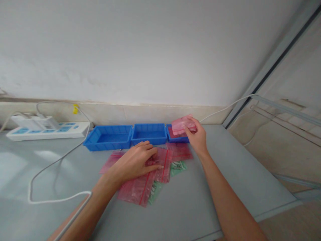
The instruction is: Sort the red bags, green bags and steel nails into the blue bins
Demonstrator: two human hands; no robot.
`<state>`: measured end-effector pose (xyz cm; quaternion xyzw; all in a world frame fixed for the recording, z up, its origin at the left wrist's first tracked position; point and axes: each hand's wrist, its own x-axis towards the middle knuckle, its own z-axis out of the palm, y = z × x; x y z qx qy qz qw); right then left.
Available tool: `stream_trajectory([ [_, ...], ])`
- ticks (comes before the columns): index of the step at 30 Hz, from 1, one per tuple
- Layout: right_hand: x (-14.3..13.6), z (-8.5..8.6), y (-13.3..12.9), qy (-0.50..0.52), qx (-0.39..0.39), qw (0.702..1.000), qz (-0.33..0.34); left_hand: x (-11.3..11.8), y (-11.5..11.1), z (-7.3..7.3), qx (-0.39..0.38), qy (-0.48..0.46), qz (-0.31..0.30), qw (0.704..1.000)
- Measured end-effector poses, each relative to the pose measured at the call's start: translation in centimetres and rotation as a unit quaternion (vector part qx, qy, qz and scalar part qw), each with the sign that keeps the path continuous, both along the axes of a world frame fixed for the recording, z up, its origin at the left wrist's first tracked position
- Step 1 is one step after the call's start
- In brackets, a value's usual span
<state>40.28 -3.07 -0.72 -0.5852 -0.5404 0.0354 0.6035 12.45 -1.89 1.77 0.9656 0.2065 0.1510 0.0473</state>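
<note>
Between the thumb and fingers of my right hand (197, 135) is a pink plastic bag (181, 126), held above the right blue tray (184, 140), where something pink lies. My left hand (140, 160) rests on a spread of pink zip bags (136, 190), its fingers apart and partly hidden among them. Another pink bag (179, 151) lies just in front of the right tray. Two green packets with dark contents, one further back (178, 167) and one nearer (154, 191), stick out from under the pink bags.
The middle blue tray (149, 138) and left blue tray (107, 146) stand along the wall. A white power strip (75, 131) with chargers sits at the far left. A white cable (60, 201) loops over the table and across my left forearm. A metal frame rises at the right.
</note>
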Motion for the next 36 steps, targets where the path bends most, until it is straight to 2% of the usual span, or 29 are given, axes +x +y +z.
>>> stream_trajectory([
  [3,-0.7,-0.2,-0.3,-0.11,-0.05,0.992,0.025,0.3,0.4,-0.8,-0.019,-0.015,-0.008,1.0],
  [5,-1.2,-0.2,-0.4,-0.162,-0.066,0.984,0.017,0.3,0.6,-1.0,-0.023,-0.036,-0.013,0.999],
  [9,-1.2,-0.2,-0.4,-0.166,-0.063,0.984,-0.009,0.3,0.6,-0.6,-0.046,-0.102,0.007,0.994],
  [12,-0.8,-0.4,-0.3,-0.175,-0.075,0.982,-0.013,0.3,0.4,-0.2,-0.086,-0.156,0.054,0.983],
  [15,-0.7,-0.8,-0.4,-0.237,-0.123,0.963,-0.032,0.3,0.2,0.0,-0.122,-0.21,0.131,0.961],
  [18,-0.9,-0.9,-0.7,-0.277,-0.154,0.947,-0.06,0.4,0.3,0.1,-0.136,-0.265,0.175,0.938],
  [20,-1.3,-0.5,-1.0,-0.287,-0.131,0.947,-0.07,0.5,0.4,0.1,-0.153,-0.294,0.179,0.926],
  [22,-1.9,0.3,-1.4,-0.283,-0.075,0.954,-0.065,0.5,0.5,0.1,-0.189,-0.323,0.168,0.912],
  [24,-2.9,1.3,-1.9,-0.254,-0.025,0.967,-0.009,0.7,0.6,0.1,-0.233,-0.36,0.155,0.89],
  [26,-4.3,2.1,-2.4,-0.199,-0.031,0.97,0.133,0.9,0.6,0.1,-0.264,-0.412,0.154,0.858],
  [28,-6.0,2.6,-3.0,-0.145,-0.084,0.95,0.263,1.1,0.5,0.2,-0.271,-0.475,0.167,0.821],
  [30,-7.5,2.6,-3.6,-0.11,-0.135,0.92,0.35,1.4,0.3,0.3,-0.266,-0.527,0.192,0.784],
  [33,-9.1,2.1,-3.9,-0.047,-0.196,0.896,0.396,1.6,0.1,0.5,-0.243,-0.577,0.228,0.746],
  [36,-9.4,1.6,-3.5,0.064,-0.208,0.89,0.401,1.6,-0.2,0.6,-0.214,-0.591,0.24,0.739],
])
